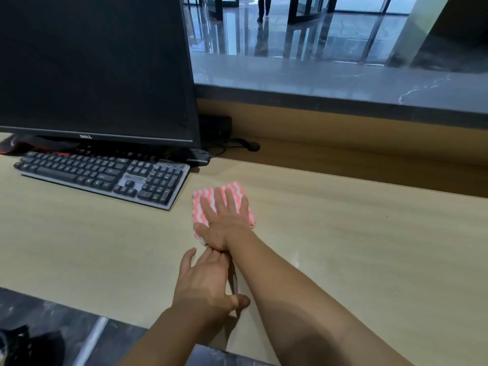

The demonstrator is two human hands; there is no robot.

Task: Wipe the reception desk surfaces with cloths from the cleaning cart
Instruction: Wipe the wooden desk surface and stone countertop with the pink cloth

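Cloth: we see a pink-and-white wavy-striped cloth (235, 188) lying flat on the pale wood-grain desk (356, 233), just right of the keyboard's near right corner.
Right hand: our right hand (224, 223) lies palm down on the cloth, fingers straight and slightly spread, covering its middle; it presses rather than grips.
Left hand: our left hand (206, 281) rests on the desk nearer to us, fingers straight, with their tips touching the right wrist and holding nothing.
Keyboard: a dark keyboard (105, 173) sits to the left, under the monitor's lower edge.
Monitor: a black monitor (92, 67) fills the far left, its screen dark.
Counter: a raised grey marble counter (343, 77) runs along the far side, above a wooden panel.
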